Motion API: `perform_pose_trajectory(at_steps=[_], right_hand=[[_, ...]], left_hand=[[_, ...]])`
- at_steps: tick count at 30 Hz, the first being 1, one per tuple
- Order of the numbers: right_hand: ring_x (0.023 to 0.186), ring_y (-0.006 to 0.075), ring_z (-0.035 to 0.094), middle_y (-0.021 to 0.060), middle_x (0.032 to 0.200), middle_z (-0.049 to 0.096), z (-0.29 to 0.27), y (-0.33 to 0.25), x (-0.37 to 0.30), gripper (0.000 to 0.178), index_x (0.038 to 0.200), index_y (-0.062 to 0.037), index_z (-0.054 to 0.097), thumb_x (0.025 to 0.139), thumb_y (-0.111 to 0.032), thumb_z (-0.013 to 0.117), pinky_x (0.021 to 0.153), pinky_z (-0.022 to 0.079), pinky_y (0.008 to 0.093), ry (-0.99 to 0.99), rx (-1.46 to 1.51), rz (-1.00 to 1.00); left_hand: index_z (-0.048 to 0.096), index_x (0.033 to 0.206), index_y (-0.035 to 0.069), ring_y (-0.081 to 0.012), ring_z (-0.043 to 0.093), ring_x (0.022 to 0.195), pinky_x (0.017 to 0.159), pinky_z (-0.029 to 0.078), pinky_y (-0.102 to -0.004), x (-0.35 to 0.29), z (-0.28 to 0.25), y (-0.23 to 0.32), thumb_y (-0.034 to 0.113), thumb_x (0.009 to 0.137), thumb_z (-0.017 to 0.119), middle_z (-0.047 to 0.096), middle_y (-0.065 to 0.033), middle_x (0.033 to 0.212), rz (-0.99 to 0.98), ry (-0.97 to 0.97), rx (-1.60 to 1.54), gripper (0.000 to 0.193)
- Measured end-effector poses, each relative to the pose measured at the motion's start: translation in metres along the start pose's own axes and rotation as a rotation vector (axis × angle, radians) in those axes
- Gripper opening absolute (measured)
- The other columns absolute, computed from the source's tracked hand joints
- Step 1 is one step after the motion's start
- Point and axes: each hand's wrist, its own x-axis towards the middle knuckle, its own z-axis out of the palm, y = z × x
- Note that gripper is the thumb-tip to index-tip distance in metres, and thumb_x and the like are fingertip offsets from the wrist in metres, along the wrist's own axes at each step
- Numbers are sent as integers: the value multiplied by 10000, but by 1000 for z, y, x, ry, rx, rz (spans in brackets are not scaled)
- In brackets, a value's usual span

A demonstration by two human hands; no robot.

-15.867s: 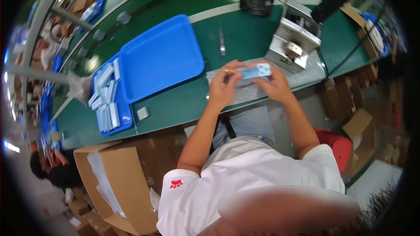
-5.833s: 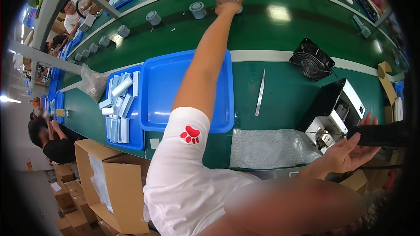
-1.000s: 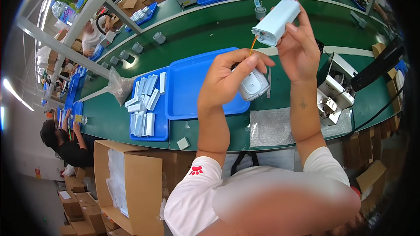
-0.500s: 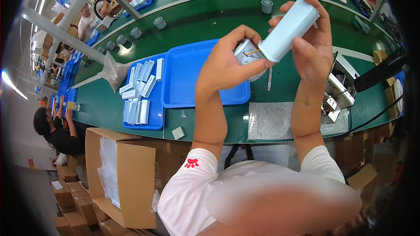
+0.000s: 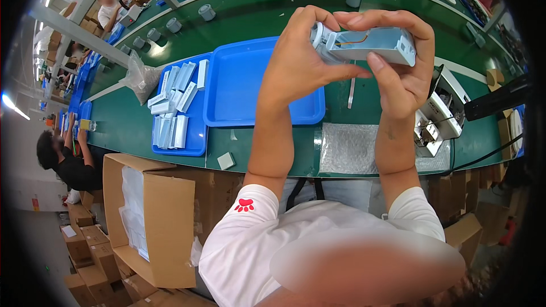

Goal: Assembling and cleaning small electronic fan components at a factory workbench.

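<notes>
L hand (image 5: 293,59) grips round base (image 5: 324,45), R hand (image 5: 406,74) grasps lt-blue case (image 5: 389,52) w/ orange wire (image 5: 354,42) inside, both pcs end to end, held up above green bench (image 5: 122,128), betw. blue tray (image 5: 239,85) and metal machine (image 5: 446,108).

Cap (image 5: 322,40) is sitting left of housing (image 5: 385,54) in hands (image 5: 294,67). Parts tray (image 5: 197,128) is chilling left on worktop (image 5: 116,131), second tray (image 5: 244,82) hugging its right side. Machine (image 5: 447,112) is standing off right, bubble wrap (image 5: 347,149) lying front-left. Carton (image 5: 170,224) is sitting off front edge, left side.
</notes>
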Motion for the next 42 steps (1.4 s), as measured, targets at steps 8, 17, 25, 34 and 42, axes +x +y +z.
perform_pose_trajectory(at_steps=[8, 17, 25, 34, 42], right_hand=[[1149, 368, 653, 260, 1147, 660, 13, -11, -4, 442, 1270, -7, 461, 840, 83, 514, 1068, 498, 499, 32, -75, 95], [1061, 336, 669, 231, 1065, 664, 20, -19, -4, 399, 1187, -34, 475, 812, 97, 509, 1050, 503, 494, 40, -93, 124], [954, 330, 654, 202, 977, 650, 14, -15, -3, 388, 1153, -39, 474, 798, 105, 542, 943, 526, 484, -22, -28, 37], [883, 310, 644, 189, 941, 652, 12, -13, -2, 301, 1074, -68, 467, 855, 74, 618, 902, 524, 482, -90, -15, 11], [1191, 412, 615, 267, 1195, 645, -10, -7, 4, 481, 1307, -22, 483, 860, -9, 660, 1076, 464, 518, -66, -191, -44]], left_hand=[[597, 1043, 60, -327, 632, 930, 785, 539, -402, 0, 4, 2, 173, 502, 993, 598, -115, 1022, 61, 73, 151, 680], [608, 1024, 75, -295, 625, 921, 776, 528, -386, -1, 8, 4, 140, 507, 966, 598, -75, 1011, 140, 49, 253, 632], [607, 988, 74, -294, 634, 880, 738, 525, -382, 2, 10, 7, 119, 523, 936, 603, -73, 980, 148, 65, 164, 572], [614, 945, 63, -315, 641, 850, 716, 524, -379, 15, 19, -12, 166, 656, 843, 638, -70, 949, 431, 113, 155, 383], [559, 1102, 46, -290, 624, 965, 797, 525, -370, 15, 28, -15, 122, 653, 901, 583, -112, 1087, 386, 137, 10, 570]])
